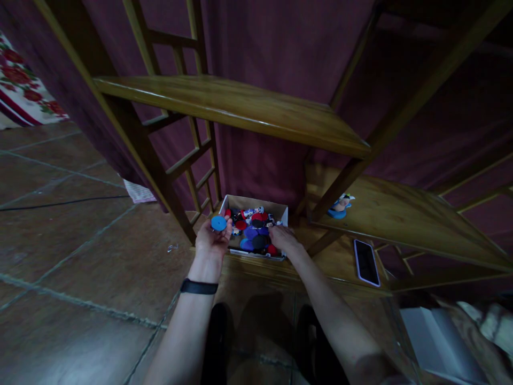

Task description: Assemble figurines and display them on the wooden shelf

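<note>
A small cardboard box sits on the lowest wooden shelf, filled with several round bases in blue, red, purple and black and small figurines. My left hand is raised at the box's left edge, fingers closed round a blue round base. My right hand reaches into the box's right side, fingers curled down among the pieces; what it grips is hidden. A black band is on my left wrist.
A wooden shelf unit with slanted posts stands against a dark red wall; a wide shelf overhangs the box. One figurine on a blue base stands on the right shelf. A phone lies beside the box. Tiled floor spreads left.
</note>
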A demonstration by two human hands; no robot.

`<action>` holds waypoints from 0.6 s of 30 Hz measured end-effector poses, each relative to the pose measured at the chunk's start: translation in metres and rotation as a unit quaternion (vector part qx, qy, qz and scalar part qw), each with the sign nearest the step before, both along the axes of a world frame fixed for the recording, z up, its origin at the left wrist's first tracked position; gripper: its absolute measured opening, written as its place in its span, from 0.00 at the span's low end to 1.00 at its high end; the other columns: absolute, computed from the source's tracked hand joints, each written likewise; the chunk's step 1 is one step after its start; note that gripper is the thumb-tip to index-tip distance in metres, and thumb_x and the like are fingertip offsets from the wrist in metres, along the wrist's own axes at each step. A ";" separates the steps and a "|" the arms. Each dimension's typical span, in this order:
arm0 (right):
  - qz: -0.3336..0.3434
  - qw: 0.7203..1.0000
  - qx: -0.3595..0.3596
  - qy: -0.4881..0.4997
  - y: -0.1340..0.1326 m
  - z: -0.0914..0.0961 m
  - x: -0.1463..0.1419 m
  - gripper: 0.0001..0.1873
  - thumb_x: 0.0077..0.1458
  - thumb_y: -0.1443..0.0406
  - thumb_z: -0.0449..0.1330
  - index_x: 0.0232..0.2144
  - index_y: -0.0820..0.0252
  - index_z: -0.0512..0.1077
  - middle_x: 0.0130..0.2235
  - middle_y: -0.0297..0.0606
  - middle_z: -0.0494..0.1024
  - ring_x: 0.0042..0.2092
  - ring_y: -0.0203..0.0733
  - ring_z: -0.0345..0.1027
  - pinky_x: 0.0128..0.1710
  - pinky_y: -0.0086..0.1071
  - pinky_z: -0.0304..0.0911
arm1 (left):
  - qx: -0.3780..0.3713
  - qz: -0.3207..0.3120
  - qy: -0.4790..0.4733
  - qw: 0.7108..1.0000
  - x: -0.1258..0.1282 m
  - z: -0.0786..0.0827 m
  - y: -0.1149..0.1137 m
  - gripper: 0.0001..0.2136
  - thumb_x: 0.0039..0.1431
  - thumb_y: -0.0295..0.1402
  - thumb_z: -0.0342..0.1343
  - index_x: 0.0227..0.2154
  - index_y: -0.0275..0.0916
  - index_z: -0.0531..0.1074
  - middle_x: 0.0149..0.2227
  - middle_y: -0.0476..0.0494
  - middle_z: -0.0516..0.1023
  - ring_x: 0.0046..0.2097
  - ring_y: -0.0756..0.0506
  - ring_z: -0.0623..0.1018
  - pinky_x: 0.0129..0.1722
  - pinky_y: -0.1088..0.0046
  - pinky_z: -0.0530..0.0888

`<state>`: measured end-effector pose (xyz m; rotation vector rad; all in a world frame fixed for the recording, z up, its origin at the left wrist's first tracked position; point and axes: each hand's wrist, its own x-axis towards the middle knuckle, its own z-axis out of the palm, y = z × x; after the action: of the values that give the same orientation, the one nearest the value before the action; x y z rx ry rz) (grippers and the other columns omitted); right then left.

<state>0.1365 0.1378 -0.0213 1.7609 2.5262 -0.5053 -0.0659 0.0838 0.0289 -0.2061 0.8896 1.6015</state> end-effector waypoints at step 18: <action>0.037 0.986 -0.135 0.086 -0.013 -0.021 0.014 0.15 0.44 0.74 0.54 0.30 0.53 0.77 0.35 0.34 0.78 0.40 0.40 0.69 0.40 0.28 0.59 | 0.002 0.010 -0.037 0.999 -0.007 0.005 -0.004 0.12 0.55 0.29 0.40 0.32 0.31 0.69 0.28 0.37 0.74 0.27 0.47 0.76 0.22 0.74 0.74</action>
<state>0.1510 0.1245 -0.0425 1.5837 2.4719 -0.9811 -0.0731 0.0803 0.0339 -0.2701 0.8299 1.6035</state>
